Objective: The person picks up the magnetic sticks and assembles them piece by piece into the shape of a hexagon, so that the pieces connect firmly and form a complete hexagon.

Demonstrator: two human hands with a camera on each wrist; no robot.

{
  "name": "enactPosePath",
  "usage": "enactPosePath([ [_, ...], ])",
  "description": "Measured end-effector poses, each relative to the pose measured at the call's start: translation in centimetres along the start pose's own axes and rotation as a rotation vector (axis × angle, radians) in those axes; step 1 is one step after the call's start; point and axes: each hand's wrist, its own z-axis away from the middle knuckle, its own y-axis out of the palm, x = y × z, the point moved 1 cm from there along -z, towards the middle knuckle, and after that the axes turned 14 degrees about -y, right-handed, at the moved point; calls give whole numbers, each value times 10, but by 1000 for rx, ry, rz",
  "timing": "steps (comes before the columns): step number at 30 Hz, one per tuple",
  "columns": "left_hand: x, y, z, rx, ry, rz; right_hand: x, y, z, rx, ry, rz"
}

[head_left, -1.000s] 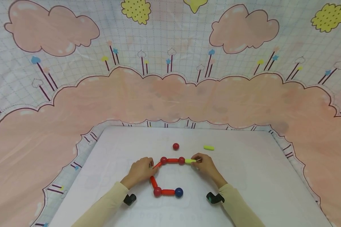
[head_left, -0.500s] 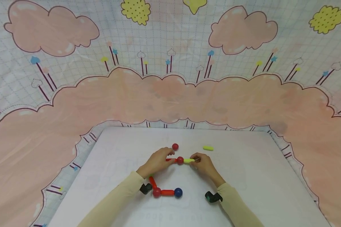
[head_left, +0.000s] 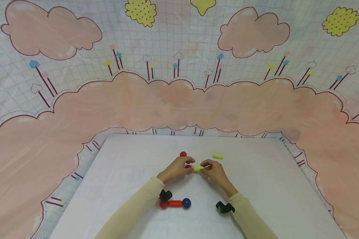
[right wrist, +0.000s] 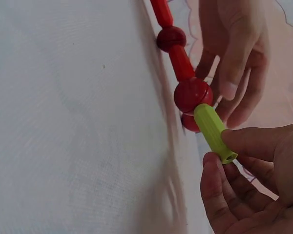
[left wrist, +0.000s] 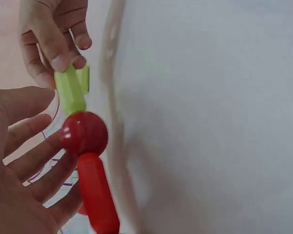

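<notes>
In the head view my right hand point(head_left: 215, 171) pinches the outer end of a yellow-green rod point(right wrist: 211, 127) between thumb and fingers. The rod's other end meets a red ball point(right wrist: 191, 95). My left hand point(head_left: 177, 168) reaches in from the left at this ball, its fingers relaxed behind the ball point(left wrist: 84, 132); whether they touch it I cannot tell. From the ball a red rod point(left wrist: 97, 192) leads to another red ball point(right wrist: 171, 39) and a further red rod point(right wrist: 161, 12). The left hand and arm hide most of this chain in the head view.
Nearer the front edge lie a red ball point(head_left: 164, 203), a red rod point(head_left: 175, 203) and a blue ball point(head_left: 186, 203) in a row. A loose red ball point(head_left: 183, 154) and a second yellow-green rod point(head_left: 218, 156) lie farther back on the white table point(head_left: 272, 186).
My left hand has let go of the red rod on the left and moved right along the chain to the ball by the yellow-green rod. The right hand keeps its pinch, nearly still.
</notes>
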Motion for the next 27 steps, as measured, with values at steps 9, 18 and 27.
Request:
enactPosePath([
  [9, 5, 7, -5, 58, -49, 59, 3, -1, -1, 5, -19, 10],
  [18, 7, 8, -6, 46, -12, 38, 8, -18, -14, 49, -93, 34],
  [27, 8, 10, -6, 51, -23, 40, 5, -20, -47, 131, -110, 50],
])
